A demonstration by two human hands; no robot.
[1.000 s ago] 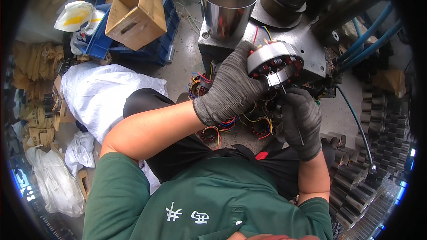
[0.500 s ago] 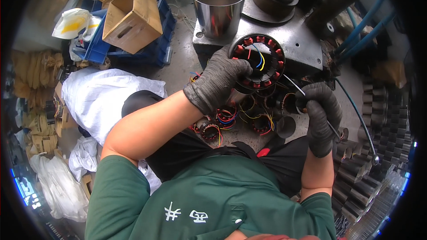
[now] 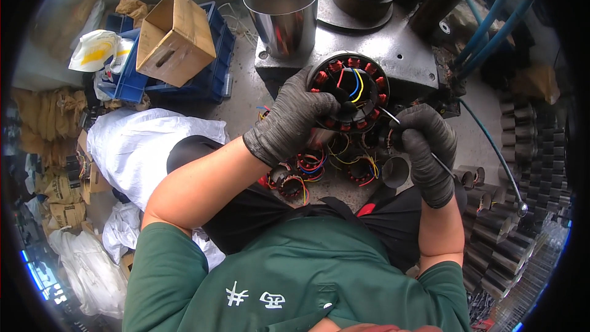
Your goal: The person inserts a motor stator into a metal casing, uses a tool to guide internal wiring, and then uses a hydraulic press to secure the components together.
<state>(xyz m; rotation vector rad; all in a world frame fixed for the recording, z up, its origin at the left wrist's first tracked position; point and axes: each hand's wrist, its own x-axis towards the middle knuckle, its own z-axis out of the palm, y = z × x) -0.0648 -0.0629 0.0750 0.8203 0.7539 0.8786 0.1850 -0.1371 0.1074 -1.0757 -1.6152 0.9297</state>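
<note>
My left hand (image 3: 294,114), in a dark grey knit glove, is closed on the left side of a black stator ring (image 3: 383,83) with red copper coils. Its thumb reaches into the opening, where red, blue and yellow lead wires (image 3: 357,86) hang. In my right hand (image 3: 430,147), gloved alike, a thin metal rod (image 3: 388,115) is gripped between thumb and fingers. The rod's upper tip meets the ring's lower right edge; whether it goes between the coils I cannot tell. Its other end sticks out below the palm.
Beyond the ring stands a metal machine base (image 3: 356,49) carrying a shiny steel cylinder (image 3: 281,21). Several wired stators (image 3: 310,163) lie on the floor below. Metal tubes (image 3: 522,138) are stacked at right, beside a hose (image 3: 491,138). Leftward are a cardboard box (image 3: 175,43), blue crate (image 3: 224,52) and white sack (image 3: 147,141).
The view has shifted slightly. Both hands, the stator ring and the rod sit a little further left. My right hand has risen somewhat relative to the ring, and the red lead wire shows more.
</note>
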